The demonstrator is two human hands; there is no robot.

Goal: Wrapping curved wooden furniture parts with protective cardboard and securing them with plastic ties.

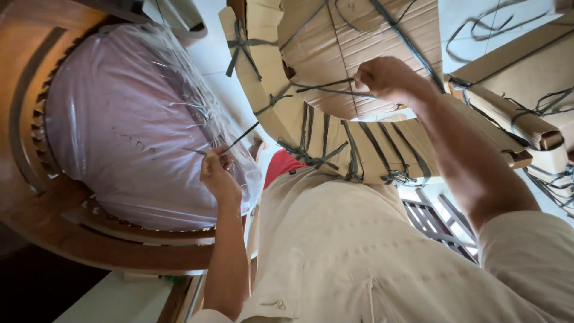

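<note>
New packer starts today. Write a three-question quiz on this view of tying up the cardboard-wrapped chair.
1. True or false: the right hand pinches a dark strap against the cardboard wrapping.
2. What does the left hand grip: A) scissors, B) the end of a dark strap, C) a tape roll?
3. What covers the pale cushion in the wooden chair frame?

Key
1. True
2. B
3. Clear plastic film

Left hand [218, 173] raised, fingers pinched together, forearm upright. Right hand [385, 78] reaching higher, fist closed, arm extended, elbow slightly bent, sleeve at shoulder.
</note>
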